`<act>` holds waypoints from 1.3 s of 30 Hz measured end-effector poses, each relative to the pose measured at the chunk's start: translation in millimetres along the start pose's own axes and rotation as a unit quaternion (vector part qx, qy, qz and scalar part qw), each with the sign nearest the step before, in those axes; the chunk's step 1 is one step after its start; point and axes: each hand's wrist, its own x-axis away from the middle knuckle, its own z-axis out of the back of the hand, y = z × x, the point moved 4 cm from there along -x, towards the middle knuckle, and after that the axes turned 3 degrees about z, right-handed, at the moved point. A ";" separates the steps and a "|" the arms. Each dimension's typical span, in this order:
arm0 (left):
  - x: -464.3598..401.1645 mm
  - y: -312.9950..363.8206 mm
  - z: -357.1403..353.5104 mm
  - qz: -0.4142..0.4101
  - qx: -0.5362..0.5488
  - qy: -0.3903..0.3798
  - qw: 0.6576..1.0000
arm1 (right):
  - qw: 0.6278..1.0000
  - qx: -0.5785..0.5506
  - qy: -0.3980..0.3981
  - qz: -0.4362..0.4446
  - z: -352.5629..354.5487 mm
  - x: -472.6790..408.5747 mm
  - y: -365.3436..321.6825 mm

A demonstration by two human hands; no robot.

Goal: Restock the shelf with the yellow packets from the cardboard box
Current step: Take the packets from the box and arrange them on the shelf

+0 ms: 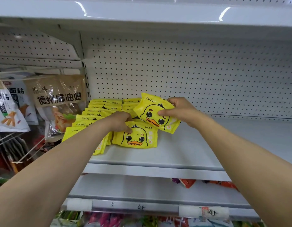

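Two rows of yellow duck-face packets (94,114) stand on the white shelf (183,151), at its left end. My right hand (179,110) grips one yellow packet (154,112) tilted in the air above the second row. My left hand (121,121) holds the top edge of the front packet (137,136) of that second row, which leans face-up on the shelf. The cardboard box is out of sight.
A white pegboard back wall (191,76) rises behind the shelf, and another shelf board (142,12) hangs overhead. Snack bags (58,102) hang on hooks to the left. Red and orange packets (188,182) lie on the shelf below.
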 end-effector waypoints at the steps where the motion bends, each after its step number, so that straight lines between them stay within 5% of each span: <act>1: -0.6 -0.6 -0.5 0.001 -0.006 0.000 1.000 | 1.000 0.004 -0.002 0.002 0.2 -0.3 0.1; 9: 4.4 -11.3 -0.7 -0.022 -0.004 0.063 0.998 | 0.998 0.056 -0.019 0.013 7.9 -1.7 -6.4; 16: 34.0 -10.9 50.9 -0.037 0.238 0.194 0.951 | 0.990 0.095 -0.102 0.017 -17.0 -3.1 -13.9; 23: 48.9 1.2 42.0 -0.065 0.092 -0.022 0.993 | 0.983 0.114 -0.146 0.007 -79.5 -3.6 11.1; 27: 51.0 -1.2 19.6 -0.053 -0.017 -0.082 0.995 | 0.979 0.098 -0.177 -0.008 -95.9 4.3 17.1; 32: 49.8 -0.7 3.3 -0.046 -0.078 -0.072 0.993 | 0.978 0.136 -0.160 -0.003 -103.4 4.6 21.9; 39: 40.6 -2.9 1.5 0.008 -0.133 -0.010 0.991 | 0.924 0.376 -0.046 0.059 -108.9 0.5 14.6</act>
